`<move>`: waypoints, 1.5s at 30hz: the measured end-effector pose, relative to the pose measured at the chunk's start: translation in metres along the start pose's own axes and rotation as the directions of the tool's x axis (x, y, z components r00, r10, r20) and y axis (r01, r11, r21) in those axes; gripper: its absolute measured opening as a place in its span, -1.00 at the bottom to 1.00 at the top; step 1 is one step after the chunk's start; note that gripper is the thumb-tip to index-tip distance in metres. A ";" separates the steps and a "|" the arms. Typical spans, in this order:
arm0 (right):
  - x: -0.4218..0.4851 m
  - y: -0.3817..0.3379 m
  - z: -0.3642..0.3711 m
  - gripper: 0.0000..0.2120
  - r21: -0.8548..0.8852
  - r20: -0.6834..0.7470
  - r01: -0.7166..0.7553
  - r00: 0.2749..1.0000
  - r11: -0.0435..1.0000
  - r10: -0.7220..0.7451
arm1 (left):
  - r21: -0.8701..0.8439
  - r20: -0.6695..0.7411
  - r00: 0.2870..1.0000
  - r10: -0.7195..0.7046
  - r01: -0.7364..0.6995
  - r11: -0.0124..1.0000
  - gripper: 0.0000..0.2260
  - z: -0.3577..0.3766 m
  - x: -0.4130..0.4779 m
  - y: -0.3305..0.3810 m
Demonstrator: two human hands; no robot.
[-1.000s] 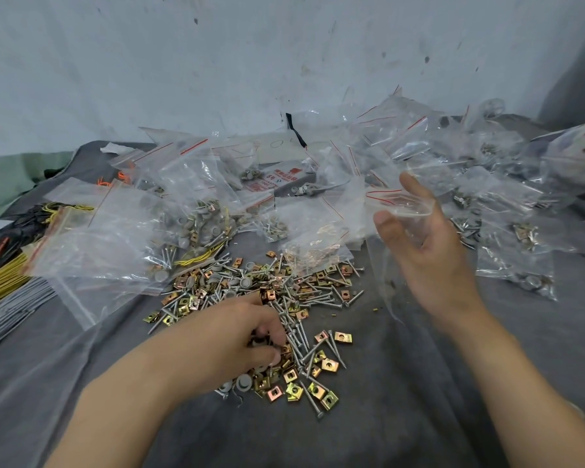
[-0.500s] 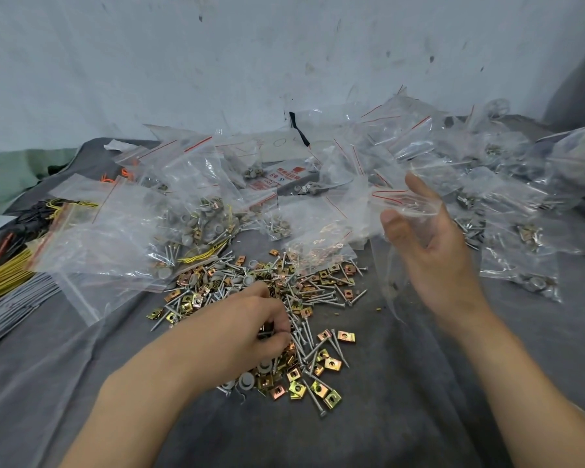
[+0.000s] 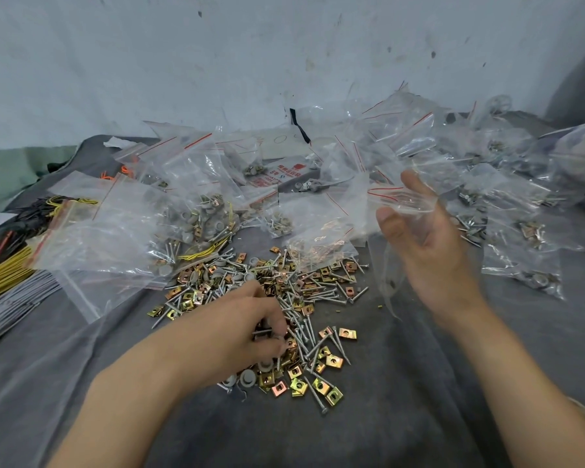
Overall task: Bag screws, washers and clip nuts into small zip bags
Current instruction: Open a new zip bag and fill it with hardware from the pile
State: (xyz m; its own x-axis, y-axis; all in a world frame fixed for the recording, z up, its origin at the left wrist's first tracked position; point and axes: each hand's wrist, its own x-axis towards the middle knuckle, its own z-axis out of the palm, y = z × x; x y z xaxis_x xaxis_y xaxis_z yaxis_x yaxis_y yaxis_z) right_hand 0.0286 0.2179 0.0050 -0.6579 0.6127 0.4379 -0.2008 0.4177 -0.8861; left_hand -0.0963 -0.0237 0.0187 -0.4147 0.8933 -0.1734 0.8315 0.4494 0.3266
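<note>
A loose pile of silver screws [image 3: 309,336], brass clip nuts [image 3: 331,361] and grey washers [image 3: 247,376] lies on the grey cloth [image 3: 402,400] in the middle. My left hand [image 3: 247,329] rests on the pile, fingers pinched around a few screws. My right hand [image 3: 429,251] is raised at the right, palm up, holding a small clear zip bag [image 3: 402,201] with a red seal line by its mouth; the bag hangs down along the palm.
Filled and empty zip bags [image 3: 196,211] heap across the back and right [image 3: 520,204]. Yellow and grey wire bundles [image 3: 7,278] lie at the left edge. A white wall stands behind.
My left hand has closed tighter on screws in the pile. My right hand with the bag has barely shifted.
</note>
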 end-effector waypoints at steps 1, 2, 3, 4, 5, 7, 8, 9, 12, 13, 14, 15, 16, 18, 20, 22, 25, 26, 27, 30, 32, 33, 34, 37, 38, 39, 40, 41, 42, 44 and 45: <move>0.000 0.001 0.000 -0.37 0.000 -0.005 -0.002 1.000 1.000 0.002 | -0.027 -0.027 1.000 0.008 -0.009 1.000 -0.90 0.001 0.001 0.000; 0.000 0.001 0.000 -0.35 -0.003 -0.012 -0.002 1.000 1.000 0.002 | -0.058 -0.063 0.998 0.019 -0.023 0.998 -0.90 0.001 0.003 0.000; -0.001 0.001 0.001 -0.33 -0.008 -0.015 -0.002 1.000 1.000 0.002 | -0.092 -0.109 0.994 0.028 -0.038 0.995 -0.91 0.001 0.005 0.002; -0.002 0.001 0.001 -0.31 -0.017 -0.014 -0.003 1.000 1.000 0.003 | -0.125 -0.170 0.985 0.032 -0.053 0.991 -0.92 0.000 0.007 0.003; -0.003 0.000 0.002 -0.29 -0.028 -0.007 -0.005 1.000 1.000 0.005 | -0.159 -0.243 0.970 0.026 -0.066 0.985 -0.92 -0.002 0.010 0.005; -0.005 -0.001 0.006 -0.25 -0.048 0.015 -0.006 1.000 0.999 0.006 | -0.249 -0.402 0.916 -0.006 -0.102 0.963 -0.92 -0.006 0.017 0.010; -0.006 -0.002 0.008 -0.23 -0.064 0.028 -0.002 1.000 0.998 0.004 | -0.310 -0.469 0.883 -0.027 -0.136 0.941 -0.93 -0.009 0.020 0.014; -0.008 -0.003 0.010 -0.21 -0.082 0.040 0.002 0.999 0.997 0.001 | -0.374 -0.523 0.851 -0.049 -0.177 0.910 -0.94 -0.012 0.023 0.018; -0.012 -0.004 0.019 -0.22 -0.141 0.095 0.016 0.995 0.990 -0.003 | -0.514 -0.633 0.763 -0.130 -0.289 0.807 -0.95 -0.022 0.034 0.031; -0.014 -0.006 0.022 -0.24 -0.170 0.110 0.027 0.994 0.985 -0.008 | -0.523 -0.665 0.731 -0.151 -0.311 0.794 -0.93 -0.025 0.038 0.035; -0.015 -0.007 0.026 -0.25 -0.195 0.119 0.033 0.993 0.980 -0.009 | -0.516 -0.690 0.705 -0.162 -0.323 0.793 -0.90 -0.027 0.042 0.039; -0.016 -0.009 0.030 -0.24 -0.210 0.125 0.038 0.992 0.977 -0.011 | -0.503 -0.704 0.691 -0.162 -0.325 0.801 -0.88 -0.028 0.046 0.044; -0.017 -0.009 0.034 -0.22 -0.214 0.131 0.049 0.991 0.976 -0.021 | -0.489 -0.710 0.687 -0.155 -0.322 0.811 -0.86 -0.029 0.049 0.048; -0.018 -0.011 0.039 -0.21 -0.214 0.148 0.080 0.988 0.973 -0.048 | -0.471 -0.707 0.694 -0.136 -0.318 0.823 -0.78 -0.029 0.055 0.054; -0.019 -0.009 0.042 -0.23 -0.219 0.155 0.101 0.986 0.970 -0.067 | -0.465 -0.702 0.701 -0.126 -0.316 0.827 -0.68 -0.028 0.060 0.057; -0.018 -0.008 0.041 -0.22 -0.214 0.142 0.097 0.988 0.972 -0.067 | -0.455 -0.699 0.706 -0.115 -0.315 0.833 -0.64 -0.028 0.063 0.058; -0.015 -0.008 0.039 -0.21 -0.198 0.137 0.077 0.989 0.977 -0.051 | -0.451 -0.703 0.703 -0.104 -0.328 0.830 -0.64 -0.030 0.065 0.056; -0.015 -0.008 0.038 -0.22 -0.194 0.138 0.072 0.989 0.978 -0.045 | -0.457 -0.708 0.697 -0.113 -0.330 0.826 -0.65 -0.031 0.065 0.054; -0.014 -0.008 0.037 -0.23 -0.190 0.136 0.068 0.990 0.979 -0.042 | -0.470 -0.712 0.691 -0.128 -0.333 0.817 -0.65 -0.031 0.065 0.052; -0.013 -0.007 0.035 -0.22 -0.163 0.129 0.049 0.991 0.985 -0.028 | -0.504 -0.715 0.677 -0.176 -0.324 0.801 -0.60 -0.032 0.062 0.046; -0.012 -0.007 0.034 -0.20 -0.123 0.102 0.026 0.995 0.992 -0.014 | -0.498 -0.705 0.686 -0.176 -0.303 0.813 -0.59 -0.029 0.057 0.041; -0.011 -0.008 0.033 -0.19 -0.099 0.083 0.020 0.996 0.995 -0.011 | -0.490 -0.696 0.698 -0.168 -0.291 0.822 -0.59 -0.027 0.053 0.039; -0.011 -0.009 0.031 -0.18 -0.078 0.064 0.015 0.998 0.997 -0.010 | -0.477 -0.684 0.713 -0.154 -0.277 0.834 -0.59 -0.025 0.048 0.036; -0.010 -0.010 0.028 -0.19 -0.058 0.044 -0.002 0.999 0.998 0.004 | -0.385 -0.637 0.768 -0.067 -0.241 0.891 -0.65 -0.015 0.032 0.030; -0.010 -0.010 0.026 -0.20 -0.060 0.046 -0.004 0.999 0.998 0.007 | -0.315 -0.618 0.786 -0.014 -0.232 0.920 -0.69 -0.011 0.027 0.028; -0.011 -0.010 0.025 -0.21 -0.063 0.048 -0.004 0.999 0.998 0.007 | -0.223 -0.594 0.803 0.050 -0.223 0.949 -0.72 -0.008 0.022 0.028; -0.011 -0.010 0.025 -0.21 -0.064 0.049 -0.003 0.999 0.998 0.006 | -0.121 -0.564 0.818 0.112 -0.216 0.969 -0.74 -0.006 0.016 0.026; -0.012 -0.010 0.024 -0.21 -0.067 0.051 -0.001 0.999 0.998 0.005 | -0.031 -0.532 0.831 0.165 -0.214 0.976 -0.75 -0.004 0.011 0.024; -0.012 -0.011 0.023 -0.22 -0.070 0.055 0.002 0.998 0.998 0.002 | 0.032 -0.503 0.840 0.204 -0.218 0.975 -0.76 -0.003 0.005 0.020; -0.012 -0.011 0.022 -0.24 -0.077 0.067 0.004 0.998 0.997 0.001 | 0.078 -0.471 0.849 0.240 -0.230 0.970 -0.79 0.000 -0.007 0.009; -0.011 -0.012 0.021 -0.24 -0.082 0.074 0.003 0.997 0.997 0.003 | 0.078 -0.466 0.854 0.231 -0.220 0.972 -0.79 0.001 -0.012 0.003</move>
State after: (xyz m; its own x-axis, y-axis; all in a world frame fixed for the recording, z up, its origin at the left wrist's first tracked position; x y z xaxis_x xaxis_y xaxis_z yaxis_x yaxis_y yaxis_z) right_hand 0.0231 0.1920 0.0073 -0.7103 0.5628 0.4227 -0.1423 0.4733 -0.8693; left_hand -0.0885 -0.0331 0.0209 -0.3344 0.8707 0.3607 0.9287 0.2393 0.2833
